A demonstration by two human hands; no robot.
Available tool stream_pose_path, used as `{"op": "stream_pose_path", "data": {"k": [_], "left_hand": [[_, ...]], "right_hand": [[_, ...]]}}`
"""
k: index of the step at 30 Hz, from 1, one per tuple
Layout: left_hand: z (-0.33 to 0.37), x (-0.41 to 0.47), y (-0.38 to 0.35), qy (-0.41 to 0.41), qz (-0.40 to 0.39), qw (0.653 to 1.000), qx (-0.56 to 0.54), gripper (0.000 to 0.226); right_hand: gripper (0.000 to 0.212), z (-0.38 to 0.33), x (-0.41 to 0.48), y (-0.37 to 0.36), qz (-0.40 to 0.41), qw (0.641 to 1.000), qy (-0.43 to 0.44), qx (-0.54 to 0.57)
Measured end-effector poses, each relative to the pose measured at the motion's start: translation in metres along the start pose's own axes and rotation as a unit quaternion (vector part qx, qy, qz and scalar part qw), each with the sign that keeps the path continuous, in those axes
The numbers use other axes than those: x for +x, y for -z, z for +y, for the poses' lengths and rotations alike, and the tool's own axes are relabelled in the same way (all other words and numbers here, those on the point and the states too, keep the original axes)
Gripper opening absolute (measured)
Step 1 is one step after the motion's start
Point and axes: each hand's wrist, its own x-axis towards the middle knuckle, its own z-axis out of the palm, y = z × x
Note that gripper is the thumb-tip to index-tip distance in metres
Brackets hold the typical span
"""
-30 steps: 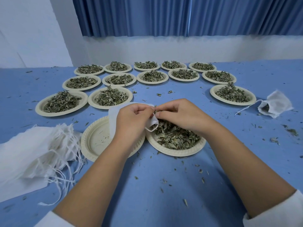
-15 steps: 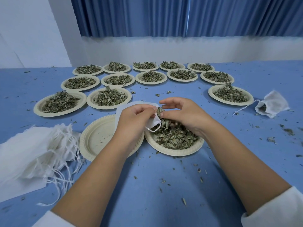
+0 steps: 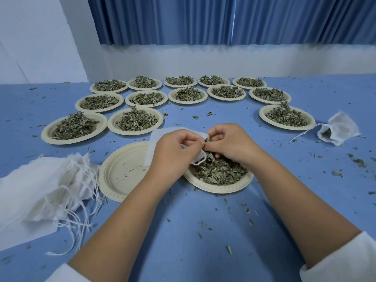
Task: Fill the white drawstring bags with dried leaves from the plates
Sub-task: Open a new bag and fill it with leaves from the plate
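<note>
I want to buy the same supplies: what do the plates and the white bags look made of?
The empty plate looks like moulded pulp or matte plastic, I cannot tell which: cream, dull, with a beaded rim. The pile of bags looks like thin cloth, woven or non-woven: white, matte, limp, creased, with thin cord drawstrings.

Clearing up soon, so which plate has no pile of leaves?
The near plate beside the bag stack; it holds only crumbs, every other plate carries a heap.
</note>
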Motion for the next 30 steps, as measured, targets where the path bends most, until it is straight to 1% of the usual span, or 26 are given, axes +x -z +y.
{"op": "stream_pose_path", "data": {"k": [2, 4, 6, 9, 10, 12, 14, 16, 18, 20, 22, 24, 27, 28, 30], "left_hand": [[-0.002, 0.0, -0.003, -0.007, -0.013, 1.0, 0.018, 0.01], [-0.004, 0.0, -0.004, -0.008, -0.003, 1.0, 0.028, 0.009], [-0.005, 0.002, -0.002, -0.001, 0.026, 0.999, 0.024, 0.01], [-0.005, 0.004, 0.002, 0.028, 0.063, 0.997, -0.029, 0.01], [-0.005, 0.004, 0.002, 0.039, 0.07, 0.996, -0.046, 0.009], [-0.004, 0.005, 0.003, 0.055, 0.073, 0.994, -0.064, 0.008], [-0.002, 0.004, 0.003, 0.063, 0.064, 0.993, -0.081, 0.008], [-0.001, 0.004, 0.002, 0.067, 0.054, 0.991, -0.102, 0.008], [0.0, 0.004, 0.002, 0.068, 0.044, 0.989, -0.123, 0.01], [0.001, 0.004, 0.002, 0.068, 0.028, 0.989, -0.127, 0.011], [0.003, 0.004, 0.003, 0.071, 0.013, 0.989, -0.131, 0.011], [0.004, 0.003, 0.002, 0.08, -0.002, 0.987, -0.143, 0.011], [0.006, 0.001, 0.002, 0.083, -0.014, 0.985, -0.148, 0.01], [0.006, 0.0, 0.001, 0.075, -0.012, 0.987, -0.141, 0.01], [0.006, 0.0, 0.001, 0.056, -0.007, 0.991, -0.12, 0.011]], "right_hand": [[0.02, 0.001, 0.0, -0.003, 0.015, 0.999, 0.011, -0.033], [0.023, 0.001, 0.0, -0.006, 0.03, 0.999, 0.021, -0.032], [0.028, 0.001, 0.0, -0.004, 0.023, 0.999, 0.02, 0.033], [0.034, -0.002, 0.0, 0.003, -0.031, 0.985, -0.012, 0.17], [0.032, -0.003, 0.0, 0.006, -0.047, 0.978, -0.023, 0.202], [0.024, -0.004, 0.001, 0.009, -0.069, 0.97, -0.028, 0.231], [0.015, -0.003, 0.001, 0.008, -0.073, 0.973, -0.02, 0.22], [0.011, -0.003, 0.0, 0.006, -0.06, 0.982, -0.007, 0.181], [0.013, -0.003, -0.001, 0.004, -0.033, 0.989, 0.01, 0.143], [0.019, -0.002, 0.0, 0.002, 0.007, 0.993, 0.023, 0.112], [0.022, -0.001, 0.002, 0.001, 0.022, 0.995, 0.017, 0.098], [0.022, 0.0, 0.002, 0.002, -0.004, 0.995, -0.012, 0.097], [0.022, 0.0, 0.0, 0.004, -0.066, 0.992, -0.042, 0.1], [0.021, 0.0, 0.0, 0.003, -0.072, 0.992, -0.04, 0.098], [0.02, 0.0, -0.001, 0.003, -0.058, 0.996, -0.026, 0.062]]}}
